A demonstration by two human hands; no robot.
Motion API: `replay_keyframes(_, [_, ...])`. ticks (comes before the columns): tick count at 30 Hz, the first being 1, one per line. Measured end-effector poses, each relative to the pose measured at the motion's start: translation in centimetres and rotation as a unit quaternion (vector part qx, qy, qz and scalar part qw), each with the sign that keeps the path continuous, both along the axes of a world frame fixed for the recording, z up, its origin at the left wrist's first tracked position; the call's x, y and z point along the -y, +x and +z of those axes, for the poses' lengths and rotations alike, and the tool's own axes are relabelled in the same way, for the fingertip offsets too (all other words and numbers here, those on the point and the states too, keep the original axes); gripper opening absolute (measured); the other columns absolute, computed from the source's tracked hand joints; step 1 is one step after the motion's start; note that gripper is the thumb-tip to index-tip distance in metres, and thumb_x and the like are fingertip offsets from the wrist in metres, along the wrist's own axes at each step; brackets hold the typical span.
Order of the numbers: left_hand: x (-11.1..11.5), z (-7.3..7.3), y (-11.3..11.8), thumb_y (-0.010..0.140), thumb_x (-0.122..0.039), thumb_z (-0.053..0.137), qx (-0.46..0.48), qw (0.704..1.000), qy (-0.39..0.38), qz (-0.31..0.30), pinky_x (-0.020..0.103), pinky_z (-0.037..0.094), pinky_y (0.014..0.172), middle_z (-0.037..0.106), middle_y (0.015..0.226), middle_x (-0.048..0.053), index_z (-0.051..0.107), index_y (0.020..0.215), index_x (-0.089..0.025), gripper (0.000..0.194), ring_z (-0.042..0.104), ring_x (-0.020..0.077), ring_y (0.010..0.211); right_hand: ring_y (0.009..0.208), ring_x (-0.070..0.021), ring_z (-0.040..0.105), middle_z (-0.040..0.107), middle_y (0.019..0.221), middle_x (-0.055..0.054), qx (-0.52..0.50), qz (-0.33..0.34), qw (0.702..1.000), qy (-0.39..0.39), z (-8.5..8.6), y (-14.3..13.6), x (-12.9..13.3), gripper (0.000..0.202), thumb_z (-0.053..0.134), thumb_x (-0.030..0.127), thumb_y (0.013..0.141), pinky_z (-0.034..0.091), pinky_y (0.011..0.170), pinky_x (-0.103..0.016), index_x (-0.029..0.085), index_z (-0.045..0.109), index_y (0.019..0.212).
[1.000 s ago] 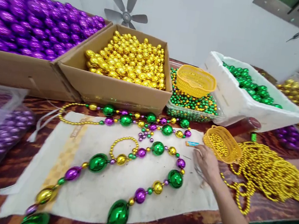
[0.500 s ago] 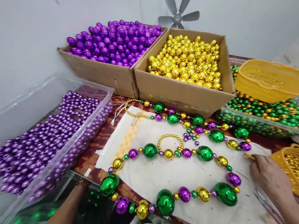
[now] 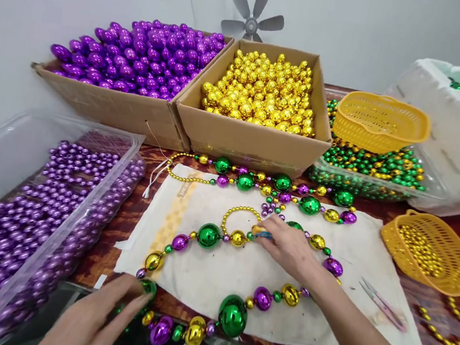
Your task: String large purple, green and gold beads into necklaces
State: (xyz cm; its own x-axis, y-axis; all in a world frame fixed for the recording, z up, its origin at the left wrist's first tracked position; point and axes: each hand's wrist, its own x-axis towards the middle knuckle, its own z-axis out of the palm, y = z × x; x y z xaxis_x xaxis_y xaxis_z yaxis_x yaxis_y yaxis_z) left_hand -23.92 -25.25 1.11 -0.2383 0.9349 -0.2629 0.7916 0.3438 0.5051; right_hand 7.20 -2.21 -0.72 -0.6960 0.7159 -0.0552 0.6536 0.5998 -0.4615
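Observation:
A bead necklace (image 3: 233, 315) of green, gold and purple beads lies in a loop over a white cloth (image 3: 202, 269), its front part along the table edge. At the loop's lower left, my left hand (image 3: 109, 305) has its fingers curled around a large green bead (image 3: 149, 290). My right hand (image 3: 284, 242) is closed on a small tool with an orange and blue end (image 3: 262, 232), beside the small gold bead ring (image 3: 243, 209) at the loop's top. Behind lies a second bead strand (image 3: 245, 182).
Boxes of purple beads (image 3: 109, 100) and gold beads (image 3: 254, 142) stand behind. A clear tub of purple beads (image 3: 133, 150) is at left. Yellow baskets (image 3: 380, 123) and tweezers (image 3: 383, 303) are at right. A fan (image 3: 251, 26) stands against the wall.
My right hand has moved left from the cloth's right side to the bead ring, uncovering the tweezers. My left hand has come up to the large green bead. The view has shifted right.

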Motion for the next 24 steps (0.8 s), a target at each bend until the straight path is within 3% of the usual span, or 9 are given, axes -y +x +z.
replay_keyframes(2, [-4.7,0.7,3.1,0.084,-0.040,0.057,-0.022,0.987,0.130,-0.090,0.036,0.047,0.090,0.066,0.107,0.005,0.063,0.106,-0.028,0.026,0.059,0.0269,0.103,0.086,-0.0195,0.063,0.060,0.103,-0.002,0.023,0.010,1.000,0.006,0.2,-0.9,-0.5,0.015,0.053,0.029,0.092,0.045,0.068,-0.028,0.026,0.059,0.105])
replay_keyframes(4, [-9.0,0.5,6.3,0.088,-0.030,0.054,-0.050,0.962,0.193,-0.186,0.043,0.039,0.101,0.060,0.120,0.008,0.057,0.118,-0.025,0.031,0.047,0.0289,0.121,0.086,-0.0189,0.063,0.060,0.103,-0.001,0.036,-0.004,0.999,0.009,0.1,-0.3,-1.0,0.015,0.055,0.030,0.092,0.044,0.068,-0.027,0.026,0.059,0.105])
replay_keyframes(8, [-14.3,-0.6,11.3,0.086,-0.022,0.056,-0.135,0.940,0.177,-0.257,0.051,0.036,0.101,0.059,0.116,0.012,0.054,0.121,-0.018,0.035,0.044,0.0320,0.119,0.091,-0.0188,0.063,0.061,0.106,-0.002,0.041,-0.051,0.998,0.009,-0.1,2.0,-1.3,0.016,0.055,0.032,0.093,0.043,0.069,-0.026,0.026,0.057,0.107])
replay_keyframes(12, [-16.2,-1.3,13.3,0.081,-0.025,0.062,-0.201,0.933,0.131,-0.268,0.053,0.037,0.094,0.060,0.102,0.012,0.058,0.107,-0.017,0.028,0.050,0.0335,0.105,0.090,-0.0191,0.063,0.061,0.106,-0.002,0.066,-0.056,0.996,0.021,0.0,2.6,-1.4,0.015,0.055,0.031,0.092,0.039,0.063,-0.025,0.026,0.058,0.107])
replay_keyframes(17, [-16.9,-2.1,13.2,0.084,-0.017,0.053,-0.216,0.933,0.084,-0.277,0.048,0.040,0.083,0.061,0.095,0.010,0.059,0.098,-0.018,0.015,0.055,0.0310,0.094,0.084,-0.0190,0.063,0.063,0.104,-0.002,0.068,-0.036,0.997,0.026,0.3,1.9,-2.0,0.016,0.058,0.032,0.091,0.037,0.060,-0.025,0.024,0.059,0.104])
replay_keyframes(21, [-17.4,-2.1,11.8,0.089,-0.021,0.047,-0.108,0.952,0.080,-0.274,0.042,0.041,0.082,0.059,0.104,0.008,0.056,0.112,-0.022,0.025,0.057,0.0259,0.094,0.090,-0.0188,0.061,0.064,0.103,-0.003,-0.002,-0.025,1.000,-0.005,0.2,1.4,-2.6,0.015,0.057,0.028,0.090,0.040,0.068,-0.025,0.023,0.060,0.103])
replay_keyframes(24, [-18.2,-1.5,10.3,0.091,-0.022,0.045,0.013,0.965,0.079,-0.248,0.037,0.042,0.083,0.058,0.107,0.005,0.053,0.119,-0.025,0.029,0.058,0.0216,0.092,0.096,-0.0179,0.059,0.062,0.111,-0.003,-0.115,-0.017,0.990,-0.076,-0.2,0.6,-3.2,0.022,0.058,0.019,0.086,0.041,0.079,-0.027,0.024,0.062,0.107])
